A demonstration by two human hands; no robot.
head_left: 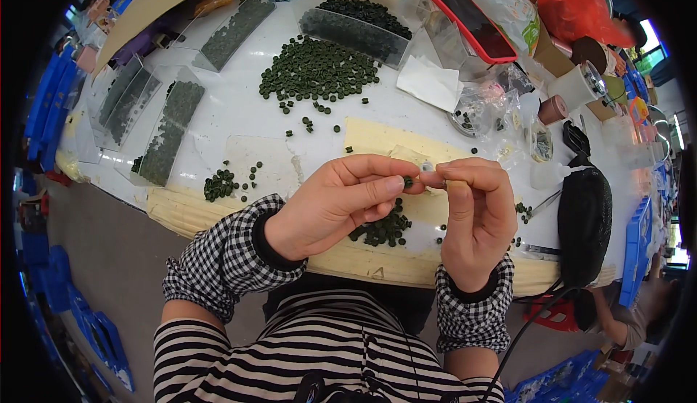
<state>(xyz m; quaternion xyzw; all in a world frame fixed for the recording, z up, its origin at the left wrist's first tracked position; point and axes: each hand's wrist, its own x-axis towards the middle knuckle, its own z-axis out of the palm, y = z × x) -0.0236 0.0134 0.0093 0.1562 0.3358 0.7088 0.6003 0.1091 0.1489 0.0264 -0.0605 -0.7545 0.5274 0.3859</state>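
Observation:
Both my hands are raised over the near edge of the table, fingertips almost meeting. My left hand [348,196] pinches a small dark green round piece [408,181] between thumb and forefinger. Close beside it, my right hand [475,207] has its thumb and forefinger pressed together; a small pale bit shows near its fingertips, too small to name. Below my hands lies a small pile of the same green pieces [388,230]. A sheet of yellowish paper [377,136] lies beyond my fingers.
A large heap of green pieces [316,70] spreads farther back, before a clear bin [352,36]. More clear bins [170,134] stand at left. A red-cased phone [472,25], white tissue [428,82] and plastic bags [494,109] occupy the right. A black pouch [584,221] hangs at the right edge.

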